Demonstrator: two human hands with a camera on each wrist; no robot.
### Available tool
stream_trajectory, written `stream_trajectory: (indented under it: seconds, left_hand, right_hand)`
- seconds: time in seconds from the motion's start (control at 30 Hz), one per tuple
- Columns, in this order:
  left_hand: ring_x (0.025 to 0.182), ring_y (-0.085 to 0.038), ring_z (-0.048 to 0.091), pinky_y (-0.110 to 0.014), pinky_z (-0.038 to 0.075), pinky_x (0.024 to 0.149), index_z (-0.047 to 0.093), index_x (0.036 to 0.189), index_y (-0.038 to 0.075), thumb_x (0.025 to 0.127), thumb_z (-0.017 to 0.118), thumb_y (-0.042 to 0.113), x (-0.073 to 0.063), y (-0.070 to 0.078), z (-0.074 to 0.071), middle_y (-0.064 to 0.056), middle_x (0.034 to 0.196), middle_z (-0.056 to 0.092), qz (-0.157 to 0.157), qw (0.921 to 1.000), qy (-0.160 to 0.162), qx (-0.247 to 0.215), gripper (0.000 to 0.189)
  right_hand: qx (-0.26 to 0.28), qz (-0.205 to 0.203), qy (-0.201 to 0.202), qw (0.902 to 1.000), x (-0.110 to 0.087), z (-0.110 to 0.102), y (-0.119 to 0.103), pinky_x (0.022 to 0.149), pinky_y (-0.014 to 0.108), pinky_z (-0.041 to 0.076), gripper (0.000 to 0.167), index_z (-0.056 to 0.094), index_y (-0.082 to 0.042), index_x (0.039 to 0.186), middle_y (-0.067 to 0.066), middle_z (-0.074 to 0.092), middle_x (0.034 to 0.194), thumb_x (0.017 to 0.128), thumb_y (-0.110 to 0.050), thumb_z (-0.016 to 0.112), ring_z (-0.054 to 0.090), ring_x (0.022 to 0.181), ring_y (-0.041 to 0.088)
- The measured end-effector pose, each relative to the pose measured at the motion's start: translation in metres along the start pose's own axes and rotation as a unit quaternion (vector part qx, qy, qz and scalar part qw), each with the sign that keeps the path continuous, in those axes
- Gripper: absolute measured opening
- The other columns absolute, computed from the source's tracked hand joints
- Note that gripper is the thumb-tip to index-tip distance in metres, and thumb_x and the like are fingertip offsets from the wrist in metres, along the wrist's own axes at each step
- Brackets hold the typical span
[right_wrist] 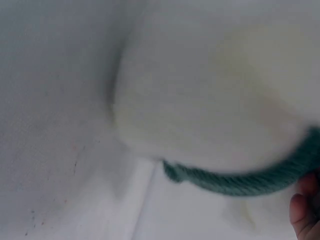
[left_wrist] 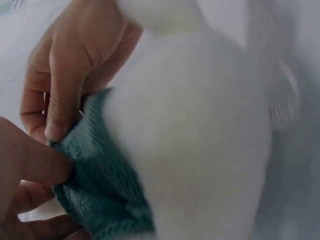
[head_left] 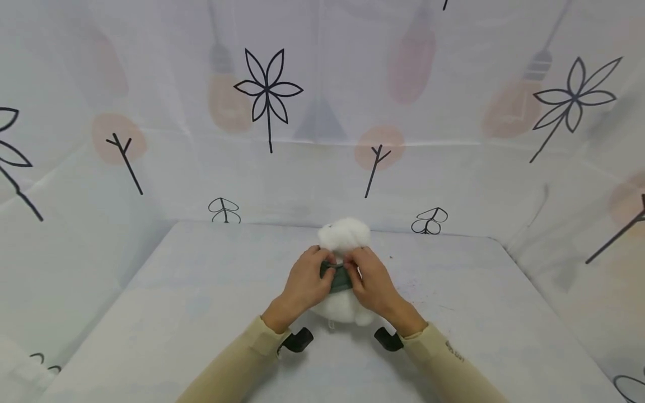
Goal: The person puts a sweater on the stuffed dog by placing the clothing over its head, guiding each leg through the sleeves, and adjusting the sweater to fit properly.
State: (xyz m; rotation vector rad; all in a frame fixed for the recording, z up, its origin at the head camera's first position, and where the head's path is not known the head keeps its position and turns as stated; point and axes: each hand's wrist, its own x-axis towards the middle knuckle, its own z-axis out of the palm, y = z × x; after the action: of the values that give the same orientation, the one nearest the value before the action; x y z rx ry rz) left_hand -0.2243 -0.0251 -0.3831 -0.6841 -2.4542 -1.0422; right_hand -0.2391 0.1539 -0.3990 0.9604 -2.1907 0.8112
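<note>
A white plush toy (head_left: 347,235) is upright on the table, with a green knitted garment (head_left: 341,280) across its middle. My left hand (head_left: 308,280) pinches the garment's upper edge on the left between thumb and fingers. On the right, my right hand (head_left: 373,280) pinches the same edge, close to the left one. In the left wrist view the green knit (left_wrist: 107,170) stands away from the toy's white body (left_wrist: 195,125). The right wrist view catches its edge as a curved green band (right_wrist: 235,182) along the plush (right_wrist: 200,100). Part of the garment is hidden behind the hands.
The toy is on a white table (head_left: 201,313). Behind it and at both sides hangs a pale cloth (head_left: 322,168) printed with flowers and bulbs. Black wrist devices (head_left: 298,340) stick out under both wrists, near the toy's base.
</note>
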Motion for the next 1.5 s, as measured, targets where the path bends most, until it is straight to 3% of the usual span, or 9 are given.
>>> stream_trajectory:
  seconds: [0.13, 0.33, 0.57, 0.7, 1.03, 1.23, 1.37, 1.5]
  left_hand:
    - [0.076, -0.017, 0.057, -0.032, 0.047, 0.068, 0.059, 0.092, 0.010, 0.088, 0.059, 0.005, -0.001, -0.001, 0.002, -0.003, 0.089, 0.061, -0.019, 0.9995, -0.012, -0.024, 0.005]
    - [0.059, -0.014, 0.049, -0.028, 0.042, 0.057, 0.058, 0.097, 0.011, 0.092, 0.053, 0.008, 0.000, -0.002, 0.000, -0.003, 0.079, 0.062, -0.044, 0.9977, -0.029, -0.042, 0.007]
    - [0.061, -0.014, 0.049, -0.029, 0.041, 0.057, 0.056, 0.097, 0.012, 0.094, 0.053, 0.008, -0.001, -0.001, -0.001, -0.003, 0.083, 0.062, -0.040, 0.9982, -0.039, -0.020, 0.006]
    - [0.061, -0.014, 0.049, -0.029, 0.041, 0.058, 0.056, 0.097, 0.012, 0.094, 0.054, 0.008, -0.001, -0.001, -0.001, -0.001, 0.080, 0.060, -0.033, 0.9987, -0.038, -0.006, 0.006]
    - [0.064, -0.015, 0.051, -0.029, 0.042, 0.058, 0.056, 0.100, 0.011, 0.094, 0.054, 0.006, -0.002, -0.002, -0.001, -0.005, 0.086, 0.062, -0.038, 0.9992, -0.013, -0.009, 0.008]
    - [0.084, -0.018, 0.061, -0.034, 0.050, 0.074, 0.065, 0.097, 0.009, 0.087, 0.063, 0.005, -0.004, 0.001, -0.002, -0.004, 0.095, 0.066, -0.015, 0.9997, -0.006, 0.020, 0.011]
    - [0.088, -0.018, 0.062, -0.034, 0.051, 0.077, 0.070, 0.093, 0.011, 0.083, 0.071, 0.008, -0.005, 0.003, -0.002, -0.002, 0.096, 0.066, 0.009, 0.9990, -0.003, 0.043, 0.011]
    - [0.083, -0.016, 0.061, -0.033, 0.050, 0.074, 0.068, 0.089, 0.013, 0.084, 0.071, 0.010, -0.005, 0.003, -0.002, 0.000, 0.092, 0.064, 0.000, 0.9985, -0.004, 0.054, 0.007]
  right_hand:
    - [0.004, 0.008, -0.001, 1.0000, -0.001, -0.003, -0.002, 0.066, 0.027, 0.044, 0.002, 0.058, -0.010, 0.095, -0.001, 0.054, 0.087, 0.094, -0.008, 0.059, 0.049, 0.080, 0.011]
    - [0.007, 0.004, -0.044, 0.9990, -0.002, -0.015, 0.003, 0.070, 0.029, 0.046, 0.010, 0.062, -0.012, 0.093, -0.004, 0.058, 0.089, 0.087, -0.006, 0.067, 0.052, 0.084, 0.011]
    - [-0.012, 0.063, -0.141, 0.9880, 0.000, -0.033, 0.005, 0.065, 0.027, 0.044, 0.007, 0.061, -0.015, 0.088, -0.008, 0.053, 0.088, 0.090, -0.013, 0.067, 0.050, 0.078, 0.011]
    - [-0.008, 0.066, -0.172, 0.9828, 0.000, -0.038, 0.006, 0.061, 0.025, 0.042, 0.004, 0.058, -0.014, 0.093, -0.009, 0.052, 0.088, 0.095, -0.016, 0.061, 0.047, 0.071, 0.007]
    - [0.040, 0.058, -0.159, 0.9848, -0.004, -0.031, 0.008, 0.056, 0.024, 0.040, 0.004, 0.054, -0.015, 0.097, -0.009, 0.049, 0.075, 0.099, -0.016, 0.051, 0.043, 0.061, 0.004]
    - [0.064, 0.058, -0.138, 0.9866, -0.009, -0.021, 0.006, 0.053, 0.023, 0.040, 0.007, 0.052, -0.013, 0.096, -0.011, 0.047, 0.073, 0.101, -0.016, 0.048, 0.042, 0.058, 0.002]
    - [0.069, 0.055, -0.130, 0.9876, -0.010, -0.019, 0.004, 0.052, 0.023, 0.039, 0.006, 0.053, -0.010, 0.096, -0.011, 0.047, 0.072, 0.100, -0.015, 0.051, 0.041, 0.057, 0.002]
    - [0.075, 0.068, -0.153, 0.9829, -0.008, -0.022, 0.003, 0.052, 0.023, 0.040, 0.003, 0.056, -0.013, 0.096, -0.009, 0.048, 0.070, 0.096, -0.012, 0.058, 0.043, 0.057, 0.004]
